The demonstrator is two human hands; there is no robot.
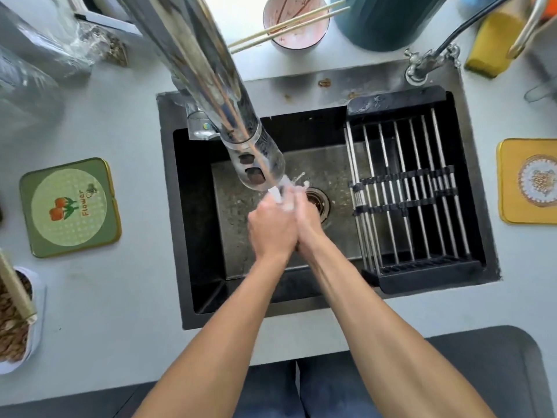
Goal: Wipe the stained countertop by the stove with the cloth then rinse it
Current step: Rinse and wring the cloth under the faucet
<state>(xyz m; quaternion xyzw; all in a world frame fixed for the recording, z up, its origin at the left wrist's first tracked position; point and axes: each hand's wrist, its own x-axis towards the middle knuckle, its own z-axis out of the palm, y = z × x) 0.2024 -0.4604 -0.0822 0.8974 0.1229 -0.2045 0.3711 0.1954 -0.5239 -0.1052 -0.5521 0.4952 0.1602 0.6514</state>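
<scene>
Pink cup (295, 19) holds chopsticks (289, 25) behind sink (168, 206).

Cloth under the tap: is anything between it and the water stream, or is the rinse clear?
Nothing visible blocks it. The cloth, a small white bit showing, is pressed between the left hand and right hand directly under the faucet head, over the sink near the drain. The rack sits to the right, apart.

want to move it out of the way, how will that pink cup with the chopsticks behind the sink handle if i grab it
The pink cup looks ceramic, so probably stiff, fairly weighty and breakable. The chopsticks lie loose across its rim, sticking out well past its left side, so they would likely slide or fall off if it tilts. Its inside looks smeared, so possibly slippery.
</scene>
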